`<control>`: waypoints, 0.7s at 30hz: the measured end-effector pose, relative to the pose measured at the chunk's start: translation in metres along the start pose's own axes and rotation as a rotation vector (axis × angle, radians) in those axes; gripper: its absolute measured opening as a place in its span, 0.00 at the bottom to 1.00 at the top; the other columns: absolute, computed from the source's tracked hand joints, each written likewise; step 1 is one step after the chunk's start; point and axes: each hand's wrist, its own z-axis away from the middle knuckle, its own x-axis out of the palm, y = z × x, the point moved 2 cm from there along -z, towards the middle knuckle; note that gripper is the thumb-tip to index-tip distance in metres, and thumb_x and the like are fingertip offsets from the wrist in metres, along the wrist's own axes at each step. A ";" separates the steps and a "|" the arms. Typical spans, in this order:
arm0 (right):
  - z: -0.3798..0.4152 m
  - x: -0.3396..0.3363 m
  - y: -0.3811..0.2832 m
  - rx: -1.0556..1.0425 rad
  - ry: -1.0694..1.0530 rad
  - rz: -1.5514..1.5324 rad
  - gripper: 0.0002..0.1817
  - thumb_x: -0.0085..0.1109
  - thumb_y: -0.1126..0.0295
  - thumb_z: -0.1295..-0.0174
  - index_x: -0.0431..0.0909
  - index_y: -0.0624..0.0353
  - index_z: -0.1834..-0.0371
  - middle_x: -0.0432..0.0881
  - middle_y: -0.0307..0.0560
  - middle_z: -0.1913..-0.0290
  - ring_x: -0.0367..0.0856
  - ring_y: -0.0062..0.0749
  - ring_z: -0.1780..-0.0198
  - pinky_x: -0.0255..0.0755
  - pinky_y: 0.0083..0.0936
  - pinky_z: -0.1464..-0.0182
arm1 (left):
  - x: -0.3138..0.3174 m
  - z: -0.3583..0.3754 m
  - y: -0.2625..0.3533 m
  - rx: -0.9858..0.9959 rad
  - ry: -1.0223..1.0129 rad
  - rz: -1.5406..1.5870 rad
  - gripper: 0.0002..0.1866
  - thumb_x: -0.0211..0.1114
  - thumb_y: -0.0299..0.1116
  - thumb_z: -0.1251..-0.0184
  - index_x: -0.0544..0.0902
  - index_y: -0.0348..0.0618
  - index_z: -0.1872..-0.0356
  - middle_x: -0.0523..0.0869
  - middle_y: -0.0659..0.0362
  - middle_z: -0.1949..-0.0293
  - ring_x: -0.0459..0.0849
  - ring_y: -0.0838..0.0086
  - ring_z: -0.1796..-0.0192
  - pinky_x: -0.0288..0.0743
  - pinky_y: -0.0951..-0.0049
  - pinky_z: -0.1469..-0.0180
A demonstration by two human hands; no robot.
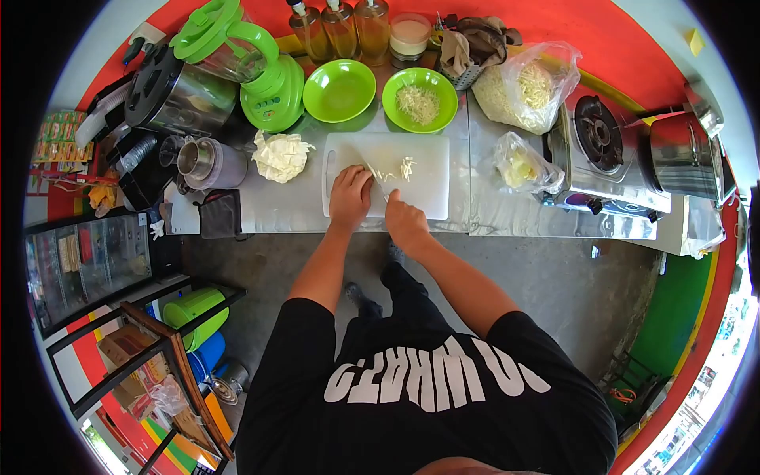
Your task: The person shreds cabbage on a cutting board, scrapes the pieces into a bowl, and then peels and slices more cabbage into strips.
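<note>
A white cutting board (429, 190) lies on the metal counter below me. My left hand (351, 198) rests on its left half, fingers curled down over a pale piece of cabbage that they mostly hide. In my right hand (408, 222) is a knife (377, 176), gripped by the handle, its blade pointing up and left beside my left fingertips. Thin cut strips of cabbage (407, 167) lie on the board to the right of the blade. Left of the board sits a larger pale cabbage (282, 157).
Behind the board stand an empty green bowl (340, 73) and a green bowl with pale shreds (451, 101). A green blender (273, 95), bottles (340, 32) and a metal jug (198, 161) are around. Rightward are bags of shreds (518, 95), another bag (522, 165) and a gas stove (625, 170).
</note>
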 end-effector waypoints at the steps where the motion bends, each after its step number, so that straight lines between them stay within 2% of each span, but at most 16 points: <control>1: -0.003 -0.001 0.000 -0.027 0.022 -0.031 0.13 0.56 0.74 0.32 0.67 0.68 0.49 0.89 0.60 0.66 0.92 0.51 0.61 0.87 0.38 0.60 | 0.000 0.002 0.000 0.002 0.015 -0.002 0.08 0.67 0.24 0.35 0.83 0.43 0.55 0.85 0.55 0.51 0.82 0.54 0.44 0.76 0.55 0.43; 3: -0.001 -0.005 0.000 -0.054 0.053 -0.064 0.16 0.60 0.75 0.36 0.66 0.68 0.50 0.88 0.62 0.66 0.92 0.54 0.61 0.87 0.40 0.60 | 0.001 0.004 0.002 0.009 0.029 -0.001 0.08 0.66 0.23 0.35 0.83 0.42 0.56 0.84 0.55 0.51 0.82 0.53 0.44 0.76 0.55 0.43; 8: 0.019 -0.010 0.000 -0.061 -0.019 -0.097 0.13 0.57 0.77 0.34 0.66 0.67 0.51 0.88 0.63 0.67 0.92 0.55 0.62 0.87 0.42 0.60 | 0.001 0.004 -0.001 0.012 0.023 0.041 0.08 0.65 0.21 0.36 0.83 0.41 0.57 0.84 0.54 0.51 0.82 0.53 0.44 0.77 0.55 0.43; 15: 0.006 0.007 0.001 -0.014 0.022 -0.132 0.12 0.56 0.75 0.33 0.66 0.67 0.52 0.88 0.64 0.66 0.91 0.57 0.61 0.87 0.42 0.59 | -0.003 0.005 0.001 -0.030 -0.005 0.080 0.06 0.64 0.20 0.36 0.82 0.41 0.60 0.84 0.54 0.50 0.82 0.52 0.44 0.77 0.55 0.44; 17: 0.003 0.002 0.002 -0.065 0.047 -0.074 0.09 0.52 0.73 0.29 0.69 0.66 0.51 0.89 0.60 0.66 0.93 0.49 0.61 0.87 0.39 0.61 | 0.000 0.004 0.005 -0.047 -0.015 0.096 0.06 0.64 0.20 0.36 0.82 0.41 0.60 0.84 0.54 0.50 0.82 0.53 0.44 0.77 0.56 0.45; 18: 0.005 -0.003 0.003 -0.060 0.052 -0.076 0.09 0.52 0.73 0.29 0.69 0.66 0.51 0.89 0.60 0.66 0.93 0.49 0.61 0.87 0.39 0.61 | 0.002 0.006 0.005 -0.104 -0.012 0.097 0.06 0.64 0.20 0.35 0.82 0.41 0.60 0.84 0.54 0.50 0.83 0.53 0.45 0.78 0.56 0.46; 19: 0.007 -0.007 0.002 -0.062 0.015 -0.081 0.10 0.53 0.73 0.30 0.68 0.66 0.52 0.89 0.61 0.66 0.92 0.51 0.62 0.87 0.40 0.61 | 0.002 0.007 0.003 -0.162 -0.007 0.093 0.05 0.65 0.21 0.34 0.82 0.41 0.60 0.84 0.55 0.50 0.84 0.54 0.46 0.79 0.57 0.48; 21: 0.013 -0.008 0.001 -0.070 -0.024 -0.089 0.11 0.55 0.73 0.31 0.67 0.66 0.52 0.88 0.63 0.66 0.92 0.54 0.62 0.87 0.41 0.60 | 0.002 0.007 0.003 -0.134 0.019 0.079 0.05 0.65 0.21 0.34 0.82 0.41 0.60 0.84 0.55 0.50 0.84 0.54 0.47 0.80 0.58 0.49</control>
